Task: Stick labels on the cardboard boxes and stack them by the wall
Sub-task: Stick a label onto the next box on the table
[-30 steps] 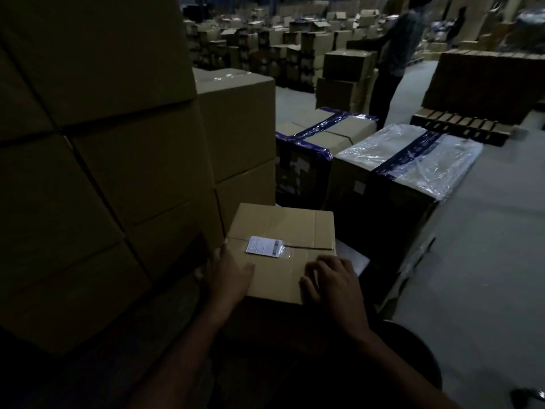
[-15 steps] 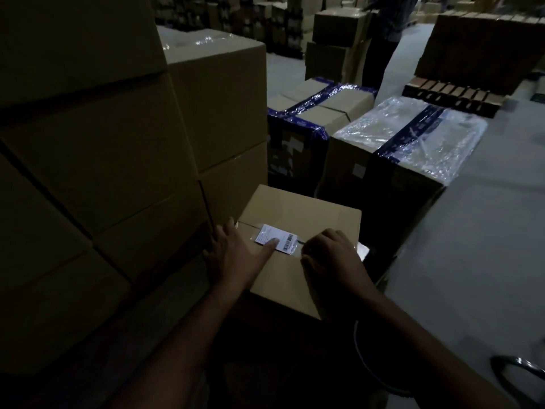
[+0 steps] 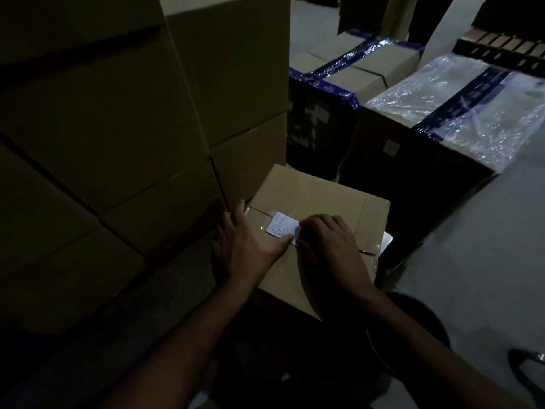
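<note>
A small brown cardboard box [image 3: 321, 199] sits low in front of me, taped along its top seam. A white printed label [image 3: 280, 225] lies on the seam. My left hand [image 3: 244, 246] rests flat on the box's left side, fingers spread, with the thumb tip on the label's lower edge. My right hand [image 3: 327, 243] has its fingers curled over the label's right end, where the edge of the label looks lifted at the fingertips. The right part of the label is hidden under that hand.
A tall stack of large cardboard boxes [image 3: 118, 128] rises at the left, touching the small box. Behind stand a blue-taped box [image 3: 354, 75] and a plastic-wrapped box [image 3: 460, 113]. Grey floor [image 3: 486, 261] opens to the right. The scene is dim.
The camera moved closer and tipped down. My right hand slid left over the label's right end; my left thumb stays at the label's lower edge.
</note>
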The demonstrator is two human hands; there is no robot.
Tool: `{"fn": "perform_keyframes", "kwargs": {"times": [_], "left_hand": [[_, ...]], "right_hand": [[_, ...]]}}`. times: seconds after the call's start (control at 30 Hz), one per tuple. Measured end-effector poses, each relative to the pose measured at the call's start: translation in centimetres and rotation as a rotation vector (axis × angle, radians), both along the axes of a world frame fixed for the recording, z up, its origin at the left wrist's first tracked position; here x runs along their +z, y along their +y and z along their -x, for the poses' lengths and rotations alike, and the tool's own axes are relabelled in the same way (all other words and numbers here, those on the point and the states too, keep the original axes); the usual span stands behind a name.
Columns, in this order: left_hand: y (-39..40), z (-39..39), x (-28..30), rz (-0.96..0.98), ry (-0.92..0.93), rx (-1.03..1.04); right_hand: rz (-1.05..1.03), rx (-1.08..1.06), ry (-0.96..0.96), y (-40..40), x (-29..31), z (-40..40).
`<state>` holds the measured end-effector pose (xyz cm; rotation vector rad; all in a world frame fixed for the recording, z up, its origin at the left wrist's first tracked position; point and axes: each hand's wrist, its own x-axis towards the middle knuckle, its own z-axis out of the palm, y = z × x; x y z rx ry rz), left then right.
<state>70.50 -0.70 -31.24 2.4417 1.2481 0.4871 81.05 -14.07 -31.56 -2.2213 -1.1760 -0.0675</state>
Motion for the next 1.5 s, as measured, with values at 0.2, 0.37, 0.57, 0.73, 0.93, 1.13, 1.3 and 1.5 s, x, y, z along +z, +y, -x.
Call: {"fn": "perform_keyframes", "kwargs": {"times": [0.2,0.37,0.57,0.73,0.93,1.13,1.3,1.5], "left_hand": [[0.2,0.1,0.1,-0.001,-0.004,-0.028],[0.4,0.0,0.1,-0.02,-0.002,-0.039],[0.6,0.2,-0.1,-0.019,-0.004,-0.042],[0.5,0.2,0.1,-0.009,-0.004,-0.043],[0.5,0.0,-0.1,-0.023,-0.009,-0.032],[0.5,0.1,-0.2,-0.039,-0.015,-0.044],[0.6,0.1,-0.3,-0.04,-0.019,-0.032],[0.6,0.1,-0.3,-0.049,-0.019,-0.047]], "right_hand": [[-0.033,-0.012,0.273,0.7,0.3,-2.0],[-0.005,0.028,0.221,1.5,0.0,-2.1],[0.012,0.059,0.277,1.9,-0.4,-2.9],[-0.004,0.122,0.36,2.8,-0.6,-3.8],[-0.016,0.153,0.343,3.3,-0.1,-3.7],[-0.051,0.149,0.426,3.8,-0.5,-4.2],[-0.005,0.144,0.366,4.5,-0.2,-4.0],[-0.09,0.159,0.367,4.9,0.2,-3.6]]}}
